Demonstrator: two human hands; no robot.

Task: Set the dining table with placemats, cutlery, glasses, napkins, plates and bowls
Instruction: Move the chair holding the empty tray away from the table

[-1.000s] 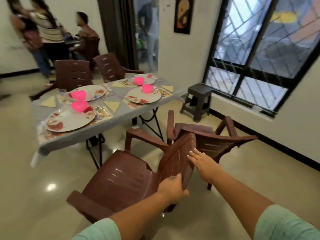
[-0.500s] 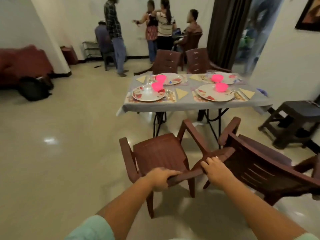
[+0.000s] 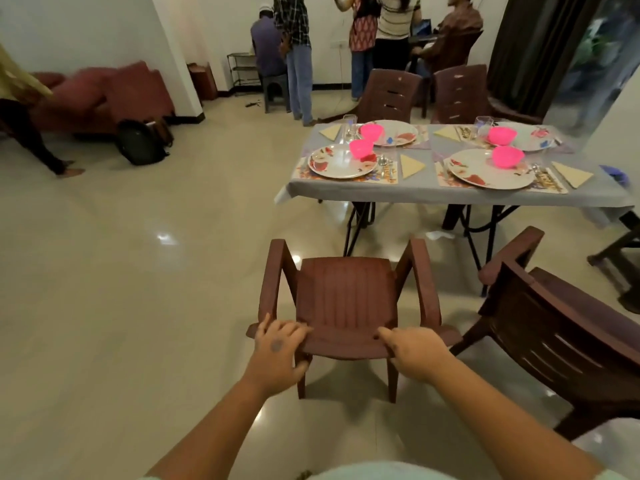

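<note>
The room sits in soft, warmish indoor light, a little dim. The glossy floor (image 3: pixel 138 271) throws back small white glare spots ahead and to the left of the left hand (image 3: pixel 277 355), and a pale shadow pools under the chair (image 3: pixel 346 299) both hands hold. Well beyond the hands, the sofa (image 3: pixel 104 95) and the standing people (image 3: pixel 298 46) smear with motion blur. Straight lines bow at the edges.
</note>
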